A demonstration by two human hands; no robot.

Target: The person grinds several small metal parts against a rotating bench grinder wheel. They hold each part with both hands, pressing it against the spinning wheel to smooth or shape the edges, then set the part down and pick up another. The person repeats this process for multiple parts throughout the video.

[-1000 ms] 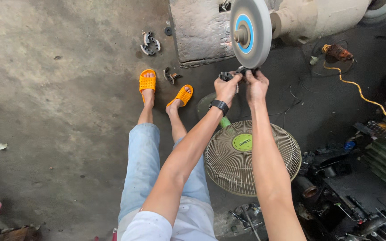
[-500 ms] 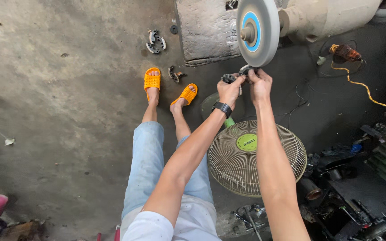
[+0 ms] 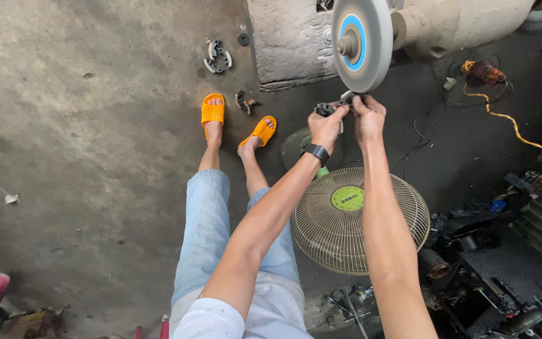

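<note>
Both my hands hold one small dark metal part (image 3: 335, 107) up against the lower rim of a grey grinding wheel (image 3: 357, 43) with a blue centre ring. My left hand (image 3: 327, 127), with a black watch on the wrist, grips the part's left end. My right hand (image 3: 369, 117) grips its right end, just under the wheel. The wheel sits on a beige motor housing (image 3: 458, 26) mounted beside a concrete block (image 3: 290, 43).
A floor fan (image 3: 359, 221) with a beige wire guard lies under my forearms. My feet wear orange slippers (image 3: 212, 111). Small metal parts (image 3: 217, 55) lie on the concrete floor. An orange cable (image 3: 514, 129) and a clutter of dark tools (image 3: 503, 276) fill the right side.
The view has shifted slightly; my hands stay at the wheel's lower rim with the metal part held between them.
</note>
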